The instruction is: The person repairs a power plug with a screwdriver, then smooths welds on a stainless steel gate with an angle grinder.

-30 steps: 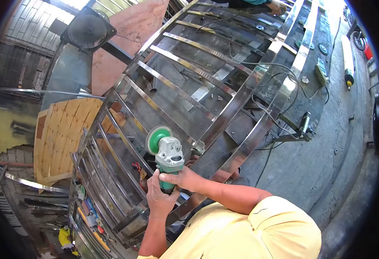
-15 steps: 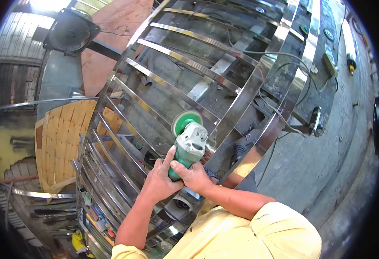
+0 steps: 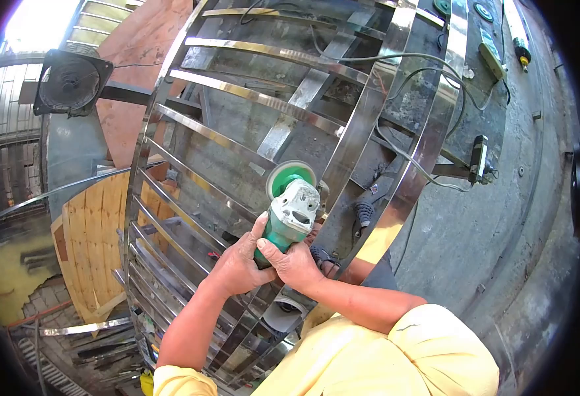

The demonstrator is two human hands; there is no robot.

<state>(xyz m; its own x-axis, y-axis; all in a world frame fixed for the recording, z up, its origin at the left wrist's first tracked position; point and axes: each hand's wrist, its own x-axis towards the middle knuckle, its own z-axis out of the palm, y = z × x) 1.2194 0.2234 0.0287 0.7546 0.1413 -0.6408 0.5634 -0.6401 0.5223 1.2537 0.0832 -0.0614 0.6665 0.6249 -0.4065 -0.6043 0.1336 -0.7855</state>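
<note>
The left hand wraps the lower body of a green and grey angle grinder, its index finger stretched along the casing. The right hand closes on the same body from the other side, thumb pressed across the green casing; how its other fingers grip cannot be told.

The grinder's long axis slants from lower left, at the hands, to upper right, at its grey head. The round disc with the green center sits at the far end, pointing away from the person.

The grinder is over the slatted metal frame, well in from its curved left edge and close to the inner wide rail on the right. Whether the disc touches metal is unclear.

The hands cover the grinder's rear end. A looping cable crosses the rails; its link to the grinder cannot be made out. A foot shows only partly among the rails. The picture's top edge cuts off the frame, and the clutter beyond its lower left edge is hard to distinguish.
</note>
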